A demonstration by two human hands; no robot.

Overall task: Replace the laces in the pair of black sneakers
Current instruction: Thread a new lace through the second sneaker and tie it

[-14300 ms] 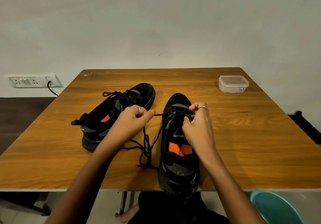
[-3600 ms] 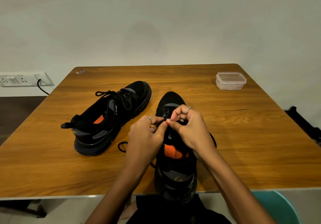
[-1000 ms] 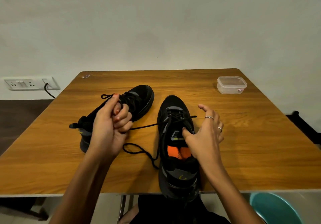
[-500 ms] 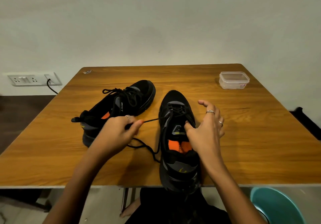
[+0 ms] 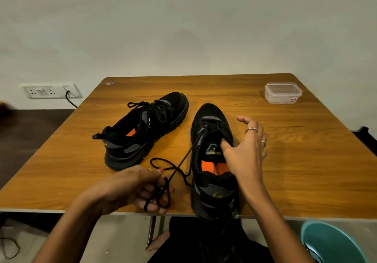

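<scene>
Two black sneakers with orange insoles lie on the wooden table [image 5: 295, 160]. The left sneaker [image 5: 142, 130] is laced and angled toward the far right. The right sneaker [image 5: 213, 160] points away from me, its heel over the near edge. A black lace [image 5: 183, 160] runs taut from its upper eyelets down to my left hand [image 5: 132, 189], which holds the lace near the table's front edge, with loose loops around the fingers. My right hand [image 5: 244, 150] rests on the right sneaker's tongue and collar, thumb pressing, fingers spread.
A clear plastic lidded box [image 5: 283, 92] sits at the far right of the table. A wall socket strip [image 5: 49, 90] with a black cable is on the left wall. A teal bucket [image 5: 330, 242] stands below the table's near right edge.
My left hand has pulled the lace from beside the left sneaker down toward the table's near edge, drawing it tighter. My right hand stays on the right sneaker.
</scene>
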